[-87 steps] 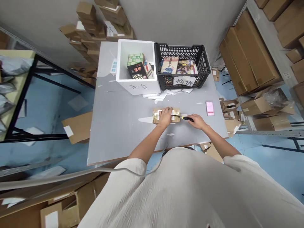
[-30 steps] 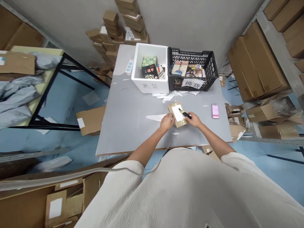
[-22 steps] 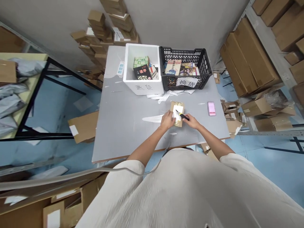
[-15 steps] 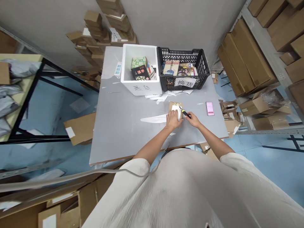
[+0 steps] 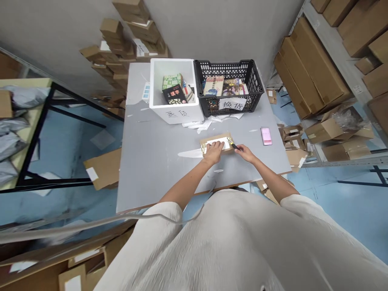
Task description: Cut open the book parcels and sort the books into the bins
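Note:
A small cardboard box (image 5: pixel 202 142) with shiny tape at its left end and a white label lies lengthwise across the grey table (image 5: pixel 148 161). My left hand (image 5: pixel 214 152) rests on its top, fingers spread over the label and pressing the box down. In my right hand (image 5: pixel 245 153) is a black and yellow utility knife (image 5: pixel 235 146), fingers wrapped round its handle. The knife's tip points at the right end of the box, where I cannot make out whether it cuts in.
A white foam box (image 5: pixel 176 109) with books stands at the back, beside a black plastic crate (image 5: pixel 209 106) with more books. Paper scraps (image 5: pixel 203 126) lie before them. A phone (image 5: pixel 266 136) is at the right. Cardboard boxes (image 5: pixel 312 68) fill the right shelf.
The small box has turned from pointing away from me to lying sideways, its long side now facing me. My left hand has shifted slightly left with it; the knife stays at its right end.

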`<control>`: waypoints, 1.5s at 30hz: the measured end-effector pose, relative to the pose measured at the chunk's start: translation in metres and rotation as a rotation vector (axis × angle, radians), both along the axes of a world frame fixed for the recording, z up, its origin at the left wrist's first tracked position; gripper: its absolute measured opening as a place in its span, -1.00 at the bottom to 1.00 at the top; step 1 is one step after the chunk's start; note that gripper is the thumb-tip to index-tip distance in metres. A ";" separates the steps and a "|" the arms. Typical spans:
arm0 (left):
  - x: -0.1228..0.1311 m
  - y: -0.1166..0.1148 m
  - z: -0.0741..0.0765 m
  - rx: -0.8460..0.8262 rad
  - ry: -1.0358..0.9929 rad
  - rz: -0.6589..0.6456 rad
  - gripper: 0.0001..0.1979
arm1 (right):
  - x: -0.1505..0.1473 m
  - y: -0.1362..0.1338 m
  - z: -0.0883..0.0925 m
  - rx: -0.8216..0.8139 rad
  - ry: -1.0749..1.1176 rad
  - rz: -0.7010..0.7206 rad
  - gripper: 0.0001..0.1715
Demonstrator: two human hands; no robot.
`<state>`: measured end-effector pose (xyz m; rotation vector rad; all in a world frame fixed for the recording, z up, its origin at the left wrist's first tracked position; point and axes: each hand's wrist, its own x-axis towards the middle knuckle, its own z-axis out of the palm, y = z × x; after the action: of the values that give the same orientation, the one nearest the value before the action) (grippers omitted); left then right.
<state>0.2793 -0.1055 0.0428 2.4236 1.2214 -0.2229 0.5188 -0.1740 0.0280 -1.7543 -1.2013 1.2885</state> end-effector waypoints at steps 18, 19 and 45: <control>0.018 0.002 -0.002 0.013 -0.010 -0.001 -0.45 | 0.051 -0.003 0.023 -0.160 0.023 0.051 -0.57; 0.018 0.002 -0.002 0.024 -0.014 -0.009 -0.46 | 0.057 -0.003 0.024 -0.164 0.004 0.071 -0.58; 0.017 -0.013 -0.007 0.110 -0.016 0.008 -0.44 | 0.043 0.064 0.059 0.050 -0.985 0.797 -0.48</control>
<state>0.2965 -0.1185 0.0359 2.5078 1.2672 -0.1377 0.5615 -0.1103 0.0873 -1.9943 -2.6439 0.6696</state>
